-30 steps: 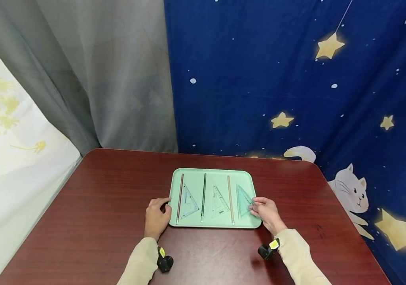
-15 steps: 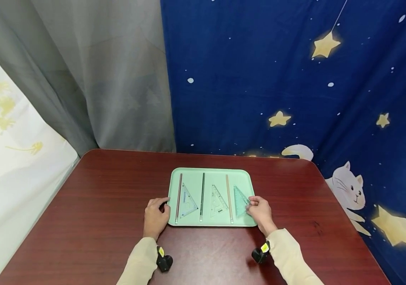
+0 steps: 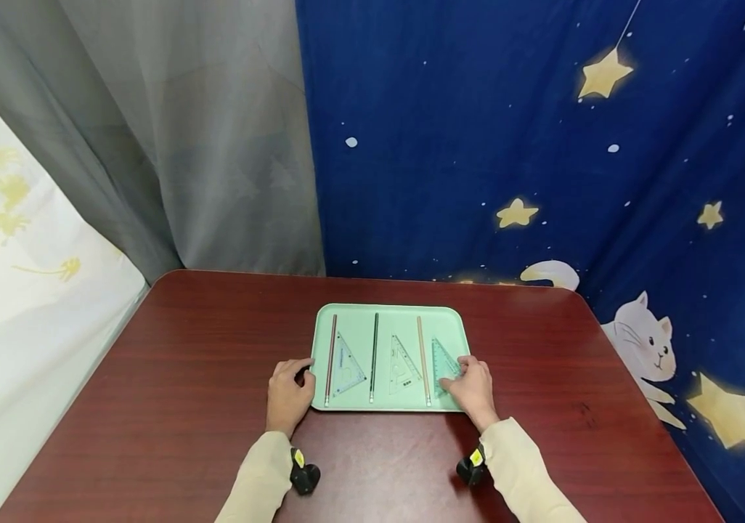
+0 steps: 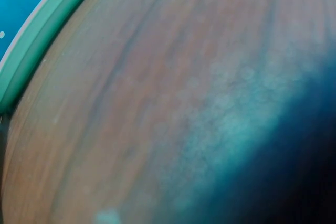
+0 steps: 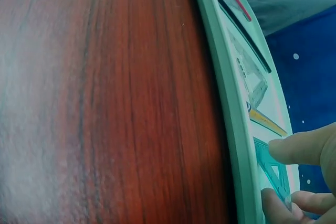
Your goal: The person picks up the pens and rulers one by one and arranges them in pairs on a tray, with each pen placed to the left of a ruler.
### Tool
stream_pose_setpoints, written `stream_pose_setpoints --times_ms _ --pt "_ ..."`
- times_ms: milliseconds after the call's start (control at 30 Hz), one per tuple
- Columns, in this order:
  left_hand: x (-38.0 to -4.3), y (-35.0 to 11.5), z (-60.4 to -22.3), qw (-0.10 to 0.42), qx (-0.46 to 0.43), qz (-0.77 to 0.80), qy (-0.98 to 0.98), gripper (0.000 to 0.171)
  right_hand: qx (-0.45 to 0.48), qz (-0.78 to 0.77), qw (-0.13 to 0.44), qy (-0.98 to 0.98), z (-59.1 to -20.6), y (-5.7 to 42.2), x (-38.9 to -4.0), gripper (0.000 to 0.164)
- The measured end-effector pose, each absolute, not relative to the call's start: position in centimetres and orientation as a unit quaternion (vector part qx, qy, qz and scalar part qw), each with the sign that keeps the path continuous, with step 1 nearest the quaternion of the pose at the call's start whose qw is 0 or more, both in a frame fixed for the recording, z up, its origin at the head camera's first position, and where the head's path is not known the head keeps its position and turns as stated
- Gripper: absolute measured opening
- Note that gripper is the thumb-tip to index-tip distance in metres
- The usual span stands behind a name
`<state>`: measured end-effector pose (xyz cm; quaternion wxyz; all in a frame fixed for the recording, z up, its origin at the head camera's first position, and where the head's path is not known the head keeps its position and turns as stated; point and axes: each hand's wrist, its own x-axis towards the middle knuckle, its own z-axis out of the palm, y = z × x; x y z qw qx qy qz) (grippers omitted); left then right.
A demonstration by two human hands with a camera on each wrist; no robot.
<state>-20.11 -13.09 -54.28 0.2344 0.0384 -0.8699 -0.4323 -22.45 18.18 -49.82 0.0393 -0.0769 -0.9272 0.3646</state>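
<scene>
My right hand [image 3: 473, 388] pinches a teal set square [image 3: 441, 362] lying at the right end of a light green tray [image 3: 359, 309]. In the right wrist view, fingertips [image 5: 279, 153] touch one side of the set square, with other fingers at its opposite side. The left hand [image 3: 289, 396] holds the tray's left rim between thumb and finger; the left wrist view shows only blurred table and tray rim [image 4: 39, 35]. Also in the tray are a red pencil [image 3: 330, 359], a clear set square [image 3: 348, 369], a dark pencil [image 3: 374, 357], another clear set square [image 3: 403, 368] and a wood-coloured pencil [image 3: 423, 359].
The tray stands on a dark red-brown wooden table [image 3: 216, 327] near its far edge. Behind hang a grey curtain [image 3: 242, 145] and a blue star-patterned curtain [image 3: 438, 160]. A white cloth [image 3: 33, 363] hangs at the left.
My right hand has shifted left and further over the teal set square, its thumb moving across the set square. The left hand stays on the tray's rim. The set squares and pencils keep their order.
</scene>
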Motion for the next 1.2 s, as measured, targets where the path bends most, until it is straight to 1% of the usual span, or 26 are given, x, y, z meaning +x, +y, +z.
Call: stream_pose_setpoints --times_ms 200,333,733,967,1200 --pt "-20.2 -13.0 -54.2 0.238 0.041 -0.433 -0.869 0.025 -0.059 0.344 0.053 -0.936 -49.7 18.3 -22.4 0.059" --pt "-20.2 -13.0 -54.2 0.239 0.04 -0.43 -0.869 0.025 -0.054 0.326 0.063 -0.942 -49.8 18.1 -22.4 0.059" --pt "-20.0 -13.0 -54.2 0.237 0.034 -0.431 -0.87 0.025 -0.056 0.27 0.049 -0.96 -49.5 17.3 -21.5 0.054" --pt "-20.1 -13.0 -54.3 0.238 0.033 -0.429 -0.871 0.025 -0.042 0.25 0.08 -0.964 -50.0 16.8 -20.6 0.048" --pt "-20.2 -13.1 -54.2 0.242 0.031 -0.428 -0.87 0.024 -0.05 0.264 0.106 -0.957 -50.6 16.3 -20.2 0.045"
